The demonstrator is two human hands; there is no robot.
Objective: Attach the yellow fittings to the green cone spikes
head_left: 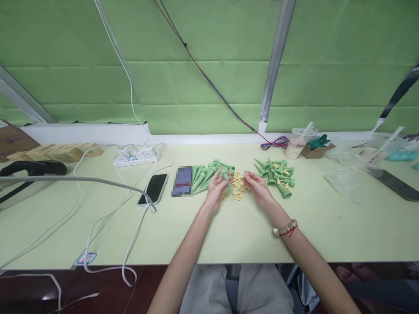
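My left hand (216, 189) is closed around a green plastic cone-shaped spike (226, 174), its narrow end pointing down. Just to the right, my right hand (260, 187) has thumb and fingertips pinched together; what sits between them is too small to make out. Small yellow plastic pegs (237, 179) lie in a loose heap between and behind the hands. Beyond the left hand, several green spikes (202, 175) are laid side by side. A looser pile of green spikes (271, 173), with yellow pegs among them, lies past the right hand.
A phone (153, 189), white cables (126, 231) and a power strip (137, 158) lie at left, near a blurred dark packet (182, 181). Small boxes (65, 152) stand farther back. A drink cup (294, 144), cardboard box (317, 151) and clear plastic bag (343, 183) are at right.
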